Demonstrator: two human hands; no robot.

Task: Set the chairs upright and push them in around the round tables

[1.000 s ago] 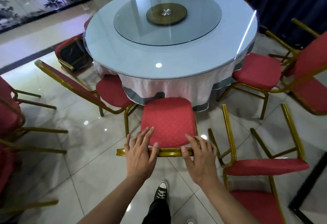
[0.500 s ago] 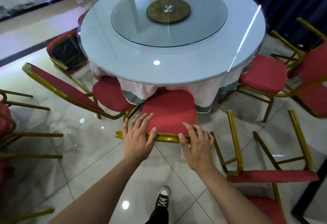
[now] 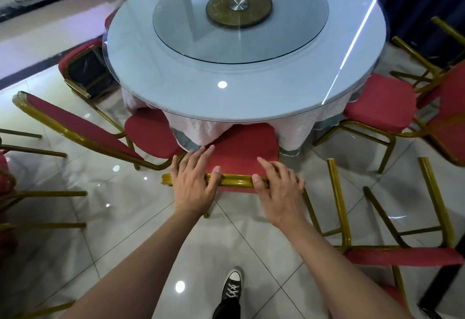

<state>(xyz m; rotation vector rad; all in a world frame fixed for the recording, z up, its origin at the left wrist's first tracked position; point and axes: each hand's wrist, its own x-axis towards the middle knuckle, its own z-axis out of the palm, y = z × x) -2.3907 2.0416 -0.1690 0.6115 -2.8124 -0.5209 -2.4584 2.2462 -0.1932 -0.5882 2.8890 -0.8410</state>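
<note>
The left hand (image 3: 192, 182) and right hand (image 3: 278, 187) both rest on the gold top rail of the chair (image 3: 241, 151), fingers extended forward over the rail and thumbs pressed against its near side; neither hand is curled into a full grip. The chair stands upright with the front of its red seat under the edge of the round table (image 3: 241, 87), touching the tablecloth (image 3: 198, 129). A tipped chair (image 3: 392, 253) lies just right of the right hand, legs pointing up.
</note>
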